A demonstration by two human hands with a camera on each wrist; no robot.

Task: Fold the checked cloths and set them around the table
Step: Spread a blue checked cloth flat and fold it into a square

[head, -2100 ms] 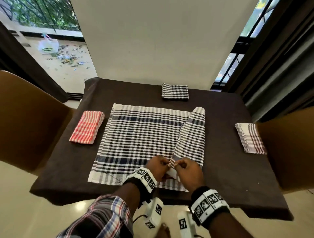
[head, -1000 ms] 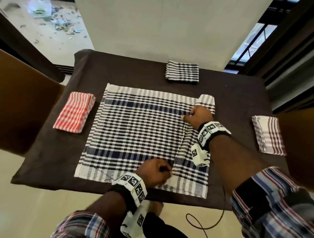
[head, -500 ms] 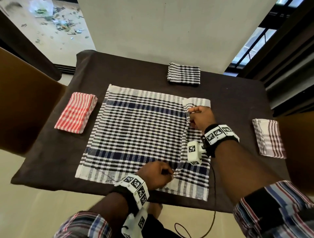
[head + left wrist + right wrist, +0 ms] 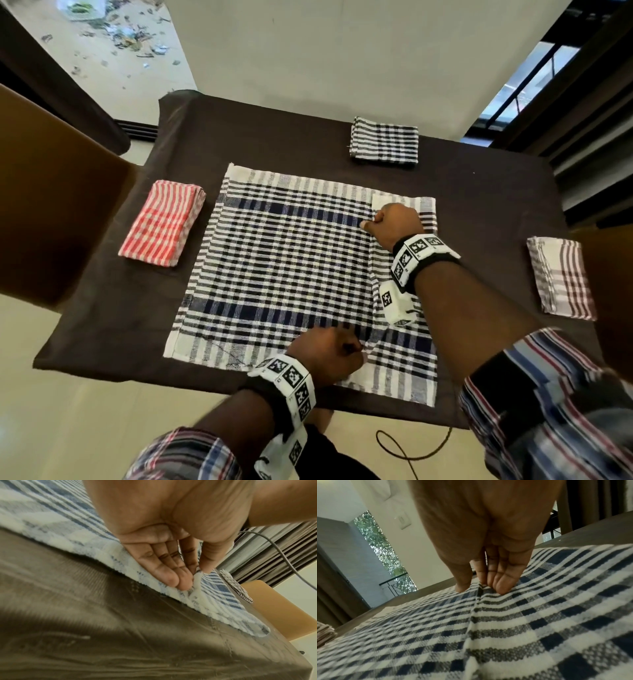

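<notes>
A large blue-and-black checked cloth (image 4: 281, 267) lies spread on the dark brown table (image 4: 274, 130), with its right strip folded over onto itself. My left hand (image 4: 361, 349) pinches the near end of that folded edge. In the left wrist view, thumb and fingers of the left hand (image 4: 197, 573) nip the cloth (image 4: 221, 593) close to the table's front edge. My right hand (image 4: 368, 222) pinches the far end of the same edge. From the right wrist, the right hand (image 4: 479, 586) straddles a raised ridge of the cloth (image 4: 522, 628).
Three folded cloths lie around the table: a red-striped one (image 4: 162, 222) at the left, a black-and-white one (image 4: 384, 142) at the far side, a maroon-and-white one (image 4: 561, 277) at the right. Brown chairs stand at the left (image 4: 51, 205) and right (image 4: 609, 291). A cable (image 4: 411, 448) hangs below the front edge.
My right hand left the near edge and ran along the fold to its far end. The raised flap now lies flat. My left hand stayed at the near end.
</notes>
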